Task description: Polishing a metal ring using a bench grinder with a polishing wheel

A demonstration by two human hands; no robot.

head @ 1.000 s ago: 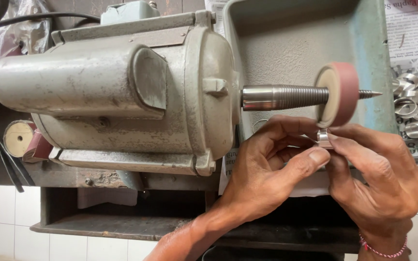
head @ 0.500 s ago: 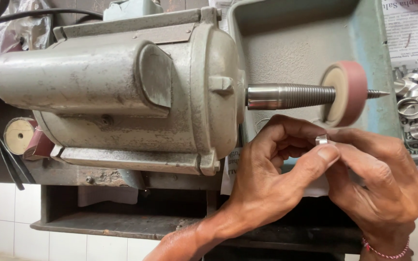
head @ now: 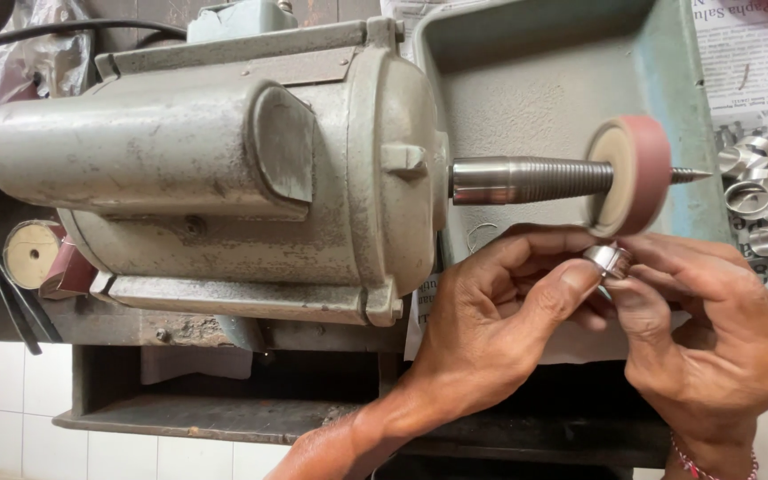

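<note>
— What has moved in the last second?

— The ring (head: 609, 259), pinched between the left hand (head: 491, 329) and right hand (head: 713, 338), dipped away from the pink wheel (head: 637, 173) half a second ago; it has now risen back toward twelve o'clock and sits just under the wheel's lower edge.

— And the hands?

— Both lifted with it, the left thumb (head: 571, 283) pressing in from eight o'clock.

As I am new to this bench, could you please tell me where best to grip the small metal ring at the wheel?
Pinch the small metal ring by its two open sides, one fingertip of each of the hands on either side from below, as shown; this leaves its curved outer band bare toward the pink wheel above.
</note>
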